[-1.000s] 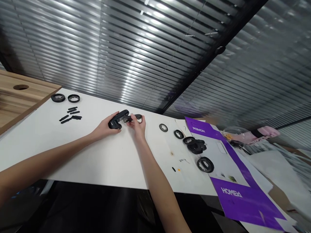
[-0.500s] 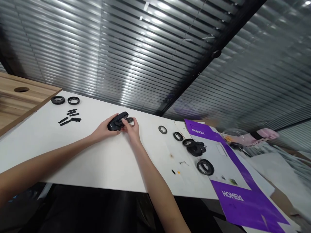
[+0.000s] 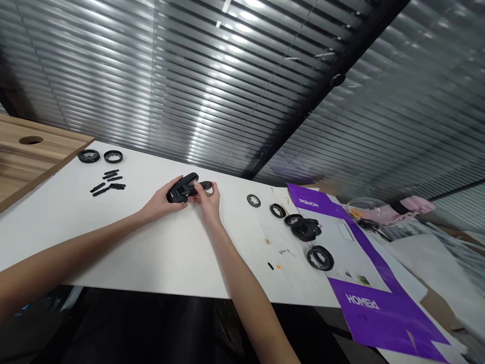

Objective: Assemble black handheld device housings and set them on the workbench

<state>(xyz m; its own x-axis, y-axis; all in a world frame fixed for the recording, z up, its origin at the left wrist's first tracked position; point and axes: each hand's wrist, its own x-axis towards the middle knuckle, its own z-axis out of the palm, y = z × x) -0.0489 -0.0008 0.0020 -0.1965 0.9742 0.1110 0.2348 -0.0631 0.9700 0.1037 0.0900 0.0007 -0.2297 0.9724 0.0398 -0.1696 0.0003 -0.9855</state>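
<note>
My left hand is wrapped round a black rounded plastic housing, tilted up over the table; its exact kind I cannot make out. Against its right side, my right hand pinches a thin dark ring between thumb and fingers. Part of the ring is hidden by the thumb, and whether it is attached to the housing cannot be seen. To the right of my hands a flat grey ring with a notched inner edge lies on the white table.
Left of my hands lie two black rings and several thin black strips. More black rings rest at the right, partly on a purple and white printed sheet. A small black piece and an orange bit lie nearby. A wooden board borders the left.
My right hand has shifted slightly right, drawing the dark ring a little outward from the housing. The housing stays in my left hand, and the view has moved slightly.
</note>
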